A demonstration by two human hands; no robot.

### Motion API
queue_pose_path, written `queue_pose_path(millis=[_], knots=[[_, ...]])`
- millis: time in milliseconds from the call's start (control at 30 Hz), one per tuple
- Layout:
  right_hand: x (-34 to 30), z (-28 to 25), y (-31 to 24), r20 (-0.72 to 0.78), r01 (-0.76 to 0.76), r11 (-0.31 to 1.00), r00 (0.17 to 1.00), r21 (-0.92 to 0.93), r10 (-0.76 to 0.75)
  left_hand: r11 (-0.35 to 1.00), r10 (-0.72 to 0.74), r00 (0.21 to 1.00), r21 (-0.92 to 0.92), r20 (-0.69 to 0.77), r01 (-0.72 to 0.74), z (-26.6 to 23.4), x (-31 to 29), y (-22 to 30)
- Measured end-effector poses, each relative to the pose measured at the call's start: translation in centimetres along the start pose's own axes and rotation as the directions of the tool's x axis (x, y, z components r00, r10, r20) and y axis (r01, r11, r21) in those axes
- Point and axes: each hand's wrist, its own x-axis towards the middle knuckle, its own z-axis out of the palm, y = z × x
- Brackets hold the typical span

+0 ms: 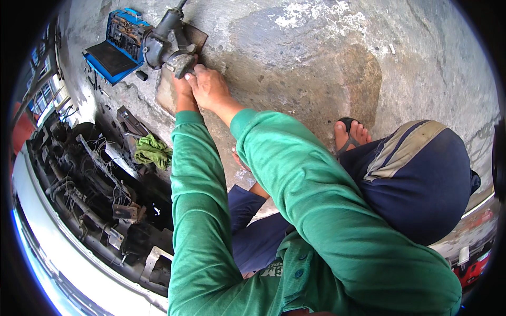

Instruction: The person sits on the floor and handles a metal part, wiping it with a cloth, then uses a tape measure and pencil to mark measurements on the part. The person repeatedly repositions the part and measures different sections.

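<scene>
The metal assembly (pixel 167 44), a grey housing with a dark shaft, is lying on the concrete floor (pixel 432 73) ahead of the person and left of the view's centre. A flat brown sheet (pixel 197 37) is showing at its right side. Both hands are working at its near end.

The right hand (pixel 211 88) is bending over that end, thumb and fingers drawing in toward the metal; whether it is pinching a small part is not determinable, as the fingertips are blending with the metal. The left hand (pixel 183 87) is sitting lower and just to its left, partly hiding under the housing; its fingers are not showing, so its grip is not determinable.

In judgement, the step in hand is close manual work on the near end, with no tool visibly taking part. The next move is apparently calling for one hand to be steadying the housing while the other is working by feel, since the hands themselves are obscuring the contact area.

The blue tool case (pixel 138 59) is standing open just left of the assembly, and a small black cylindrical piece (pixel 141 75) is lying near its lower corner. A green cloth (pixel 153 151) is lying well apart from the hands, beside the open vehicle bay (pixel 87 184), where loose wires are showing
</scene>
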Motion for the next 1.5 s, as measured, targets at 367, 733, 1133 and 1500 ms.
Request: queue_pose_path(millis=[367,733,1133,1500], knots=[[0.8,-1.7,0.8,0.127,0.12,0.981,0.987,-0.151,-0.101,0.879,0.173,0.983,0.44,0.062,-0.183,1.5,-1.5,1.3],[1.8,-1.5,-0.4,0.199,0.102,0.962,0.979,-0.255,-0.051,0.8,0.109,0.987,0.6,-0.119,-0.016,1.0,-2.6,2.3],[1.7,-1.6,-0.3,0.278,0.155,0.962,0.956,-0.224,-0.089,0.828,0.126,0.987,0.558,-0.097,-0.051,1.3,-3.9,3.6],[1.3,-1.0,0.2,0.143,0.121,0.988,0.984,-0.094,-0.107,0.929,0.078,0.995,0.367,-0.066,-0.048,2.1,-3.1,3.7]])
